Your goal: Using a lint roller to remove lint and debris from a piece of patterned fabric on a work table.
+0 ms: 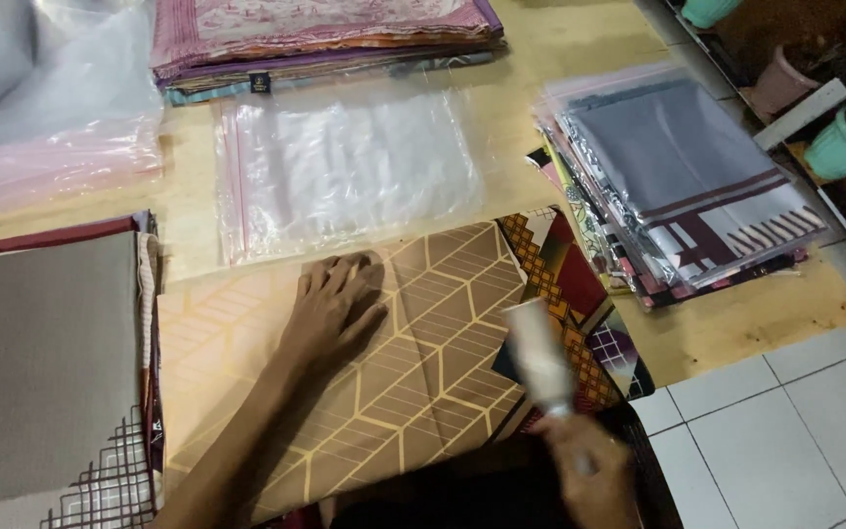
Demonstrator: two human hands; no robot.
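Observation:
My left hand (333,306) lies flat, fingers spread, on a folded tan cloth with a pale geometric line pattern (423,362). My right hand (587,468), blurred at the lower right, grips the handle of a white lint roller (539,355) that stands tilted over the cloth's right edge. Under the tan cloth shows a patterned layer in orange, maroon and black (580,294). A clear zip bag (345,171) lies flat just beyond the cloth.
A stack of folded pink and purple fabrics (315,39) sits at the back. Bagged folded cloths (682,181) are piled at the right. A grey cloth stack (46,362) lies at the left, empty plastic bags (56,127) beyond it. White floor tiles (795,421) show at lower right, pots (844,142) further right.

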